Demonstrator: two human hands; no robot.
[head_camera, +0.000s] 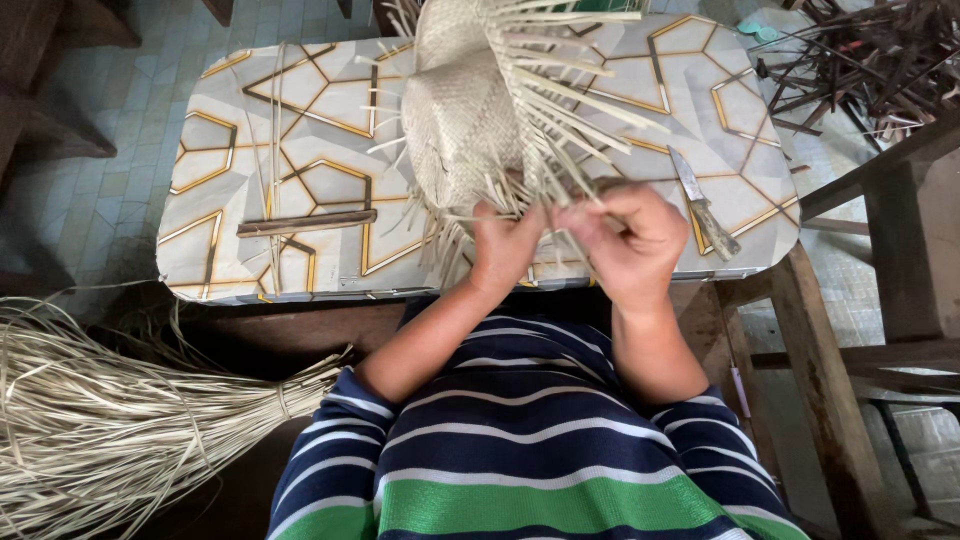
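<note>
Seen from above, a person in a navy, white and green striped top sits at a small tabletop (250, 120) covered in pale grey sheeting with gold geometric lines. A half-woven hat of pale straw-coloured palm strips (465, 120) lies on the tabletop just beyond both hands, its loose unwoven strips fanning out to the right and towards the person. The left hand (505, 250) has its grip closed on strips at the near edge of the weave; the right hand (630, 240), touching it, pinches further strips between thumb and fingers. The hat looks light and pliable, the weave likely to loosen if tugged, and the thin strips probably crease or split easily, so the woven edge right at the fingertips seems the safest place to hold. A small knife with a worn handle (703, 205) lies just right of the right hand. A brown wooden stick (305, 222) lies well left. A bundle of loose pale straw strips (100, 430) rests off the tabletop, lower left.
</note>
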